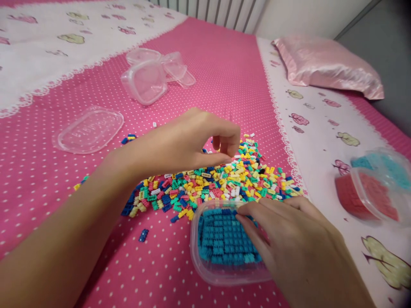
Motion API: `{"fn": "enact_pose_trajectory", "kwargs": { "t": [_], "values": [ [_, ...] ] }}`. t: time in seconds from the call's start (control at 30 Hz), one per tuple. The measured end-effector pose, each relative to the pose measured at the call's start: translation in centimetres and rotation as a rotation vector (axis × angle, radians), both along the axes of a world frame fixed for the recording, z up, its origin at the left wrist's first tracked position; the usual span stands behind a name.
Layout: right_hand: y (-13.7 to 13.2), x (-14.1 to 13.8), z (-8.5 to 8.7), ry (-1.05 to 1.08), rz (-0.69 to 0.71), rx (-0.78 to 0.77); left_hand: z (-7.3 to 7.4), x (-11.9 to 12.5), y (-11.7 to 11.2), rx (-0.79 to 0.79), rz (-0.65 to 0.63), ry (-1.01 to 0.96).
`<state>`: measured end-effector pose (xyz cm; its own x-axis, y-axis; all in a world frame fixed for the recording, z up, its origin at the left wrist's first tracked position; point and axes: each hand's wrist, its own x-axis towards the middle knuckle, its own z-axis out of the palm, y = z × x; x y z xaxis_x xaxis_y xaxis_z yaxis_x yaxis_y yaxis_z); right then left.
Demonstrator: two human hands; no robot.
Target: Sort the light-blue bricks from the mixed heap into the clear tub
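Note:
A heap of small coloured bricks (pixel 224 179) lies on a pink dotted bedspread (pixel 224 72). My left hand (pixel 189 141) hovers over the heap with thumb and fingers pinched together; what they pinch is too small to make out. In front of the heap stands a clear plastic tub (pixel 205 269) packed with blue bricks (pixel 221 241). My right hand (pixel 295 248) rests over the tub's right side, fingers stretched flat across the blue bricks and the rim.
Several empty clear tubs (pixel 150 77) lie at the back, with a clear lid (pixel 88 130) to the left. On the right a tub of red bricks (pixel 362 199) stands beside a tub of turquoise bricks (pixel 385 167). A pink pillow (pixel 324 64) lies at the far right.

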<state>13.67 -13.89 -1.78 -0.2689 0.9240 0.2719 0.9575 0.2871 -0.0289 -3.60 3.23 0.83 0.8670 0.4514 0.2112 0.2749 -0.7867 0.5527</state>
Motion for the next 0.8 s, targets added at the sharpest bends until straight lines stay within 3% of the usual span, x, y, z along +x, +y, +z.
{"fn": "enact_pose_trajectory", "kwargs": {
  "t": [0.2, 0.53, 0.8],
  "values": [
    [0.28, -0.09, 0.04, -0.006, -0.04, 0.054, 0.17, 0.03, 0.0, -0.017, 0.019, 0.027],
    [-0.14, 0.25, 0.38, 0.053, -0.002, -0.058, -0.16, -0.23, 0.41, 0.028, 0.006, 0.053],
    [0.0, 0.16, 0.01, 0.05, 0.011, -0.008, -0.13, -0.36, 0.5, 0.08, -0.016, 0.055]
  ]
}}
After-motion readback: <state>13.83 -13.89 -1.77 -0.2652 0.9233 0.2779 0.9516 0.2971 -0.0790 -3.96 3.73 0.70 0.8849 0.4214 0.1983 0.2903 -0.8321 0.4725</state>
